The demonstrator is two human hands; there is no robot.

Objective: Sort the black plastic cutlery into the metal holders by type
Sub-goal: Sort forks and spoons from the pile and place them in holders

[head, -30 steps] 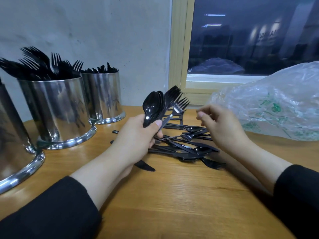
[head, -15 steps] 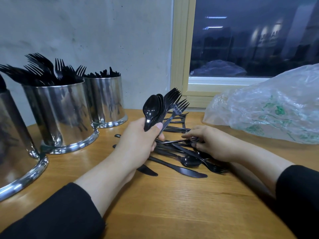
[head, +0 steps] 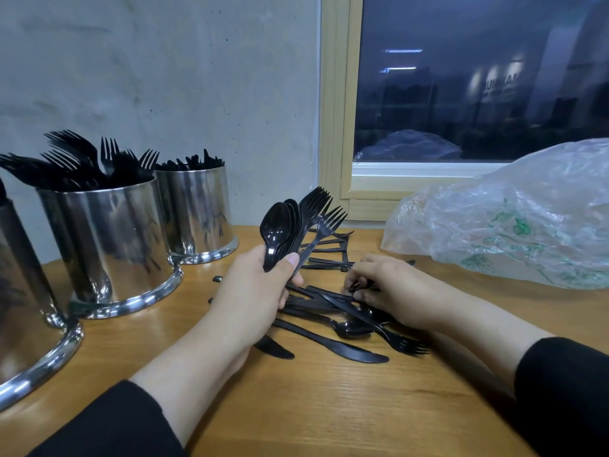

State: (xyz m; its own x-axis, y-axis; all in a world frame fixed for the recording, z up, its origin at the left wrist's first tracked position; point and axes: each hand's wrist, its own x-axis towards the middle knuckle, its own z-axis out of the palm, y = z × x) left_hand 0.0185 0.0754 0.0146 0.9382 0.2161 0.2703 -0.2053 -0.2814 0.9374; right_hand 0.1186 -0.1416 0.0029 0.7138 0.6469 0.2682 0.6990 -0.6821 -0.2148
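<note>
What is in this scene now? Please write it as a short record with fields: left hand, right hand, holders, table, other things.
left hand: left hand grips spoons and forks, held upright
right hand: right hand pinches a piece in the loose pile
holders: fork holder full; far holder, contents unclear; near holder partly in view
table: wooden table
other things: plastic bag, window

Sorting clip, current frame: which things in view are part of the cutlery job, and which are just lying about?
Part of the job:
- bundle of spoons and forks gripped by the left hand
- loose cutlery pile under the right hand
- fork holder
- far holder

Just lying about:
- plastic bag
- window
</note>
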